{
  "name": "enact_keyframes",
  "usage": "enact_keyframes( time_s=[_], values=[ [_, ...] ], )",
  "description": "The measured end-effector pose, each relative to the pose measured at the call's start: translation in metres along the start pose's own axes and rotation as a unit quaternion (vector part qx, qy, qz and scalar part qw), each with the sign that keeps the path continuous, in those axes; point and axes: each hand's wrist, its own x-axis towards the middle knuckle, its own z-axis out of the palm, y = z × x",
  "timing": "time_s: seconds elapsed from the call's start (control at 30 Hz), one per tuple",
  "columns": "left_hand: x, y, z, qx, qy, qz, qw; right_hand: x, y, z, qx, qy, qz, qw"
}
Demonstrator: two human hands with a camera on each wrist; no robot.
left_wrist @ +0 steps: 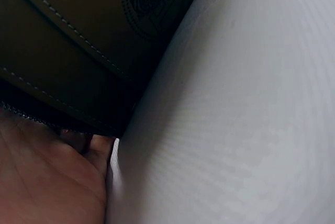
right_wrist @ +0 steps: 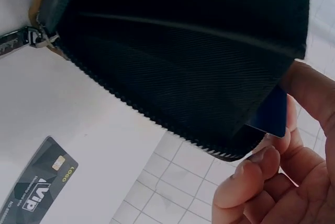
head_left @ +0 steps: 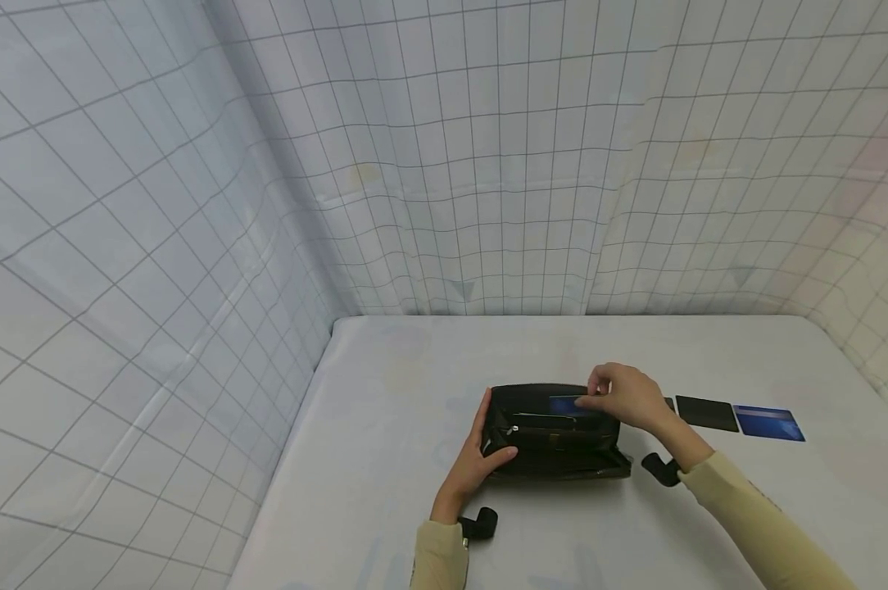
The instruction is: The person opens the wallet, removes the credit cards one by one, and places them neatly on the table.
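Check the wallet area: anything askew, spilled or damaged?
Nothing stands out. The left hand holds the open wallet, the right hand pinches a blue card there, and the loose cards lie flat in a row to the wallet's right; no spill or damage shows.

Beside the wallet (head_left: pixel 547 442), the right wrist view shows a grey card (right_wrist: pixel 39 185) printed with a large white "Vip" and a yellowish "LOGO"; under "Vip" runs small lettering that reads "Membership card", and near the card's cut-off end a line begins "NO", its digits too blurred to trust. On the wallet's outer face, a round stamped emblem (left_wrist: pixel 153 4) bears marks too dark to read, and characters on its metal zip pull (right_wrist: pixel 13 41) are illegible.
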Motion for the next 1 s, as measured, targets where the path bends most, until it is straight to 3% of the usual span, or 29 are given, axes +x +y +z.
enact_keyframes(
  time_s=[0.33, 1.0],
  values=[
    [0.000, 0.000, 0.000, 0.003, 0.001, -0.002, 1.0000, -0.005, 0.008, 0.002, 0.012, 0.036, 0.017, 0.9991],
    [-0.001, 0.000, 0.000, 0.003, 0.003, -0.007, 1.0000, -0.009, 0.023, -0.001, 0.074, 0.026, 0.038, 0.9962]
  ],
)
